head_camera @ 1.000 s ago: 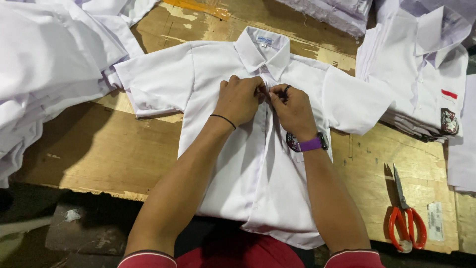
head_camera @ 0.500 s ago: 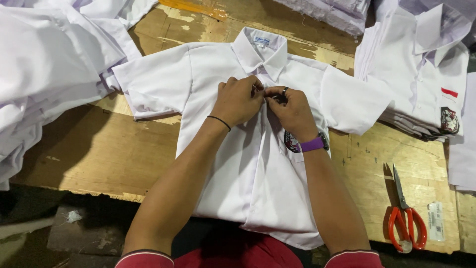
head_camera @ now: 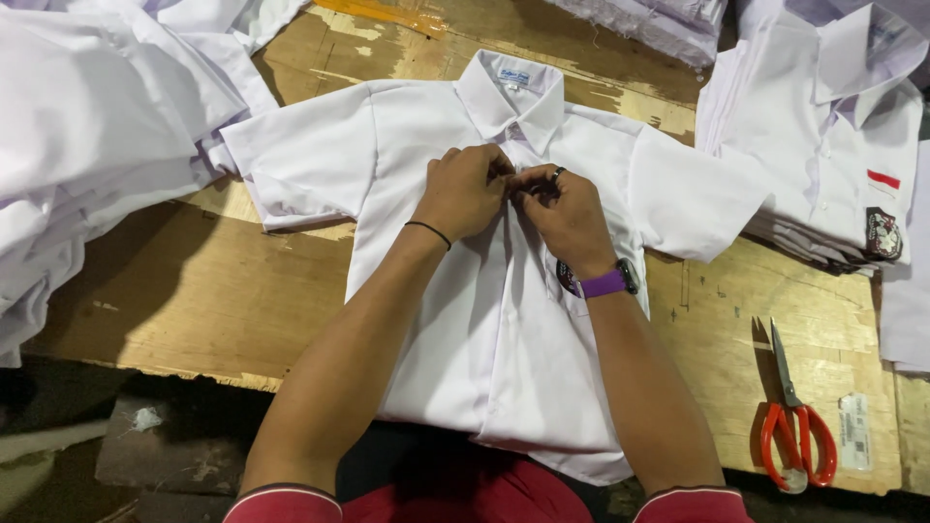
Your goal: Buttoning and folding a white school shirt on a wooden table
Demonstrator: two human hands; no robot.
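Observation:
A white short-sleeved shirt (head_camera: pixel 407 145) lies flat, collar away from me, on a wooden table (head_camera: pixel 242 291). My left hand (head_camera: pixel 463 192) and my right hand (head_camera: pixel 564 215) meet at the shirt's front placket just below the collar, fingers pinched on the fabric there. What sits between the fingertips is hidden. A thin black band is on my left wrist, a purple watch strap on my right wrist, and a dark ring on a right finger.
A heap of white shirts (head_camera: pixel 87 126) lies at the left. A stack of folded white shirts with a red patch and a dark badge (head_camera: pixel 843 145) stands at the right. Red-handled scissors (head_camera: pixel 794 426) and a small label lie near the front right edge.
Both hands have stayed at the placket below the collar, shifting only slightly as the fingers work the fabric. The shirt has not moved.

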